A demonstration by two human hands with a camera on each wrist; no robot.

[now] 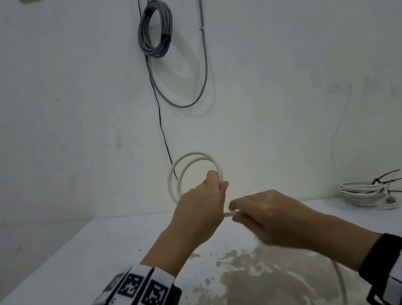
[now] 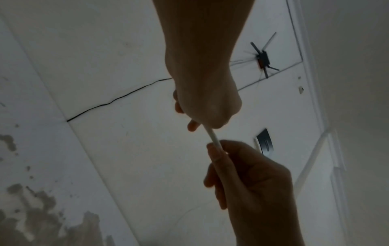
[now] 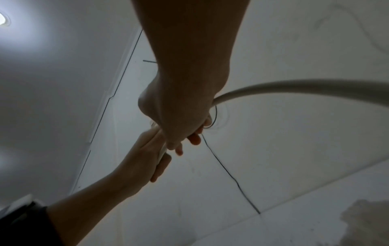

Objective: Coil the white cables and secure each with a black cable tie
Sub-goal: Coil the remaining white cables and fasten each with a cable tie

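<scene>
White and worn, the desk (image 1: 57,280) has a grey patch near you, and it carries one finished bundle (image 1: 367,194) at the far right, already tied with black cable ties (image 1: 388,176). No box, tray or other container shows in any view, so nothing is stored inside anything.

Your white cable (image 1: 192,169) is up in the air above the middle of the desk, only a few loops made. Your left hand (image 1: 201,210) holds these loops with its fingers closed around them. Your right hand (image 1: 272,212) pinches the free run just beside it, and the rest falls in a curve toward your right wrist.

I think the loops can spring open if the left hand relaxes, because this cable looks stiff. The loose tail may also twist or drag on the desk and give uneven loops
</scene>
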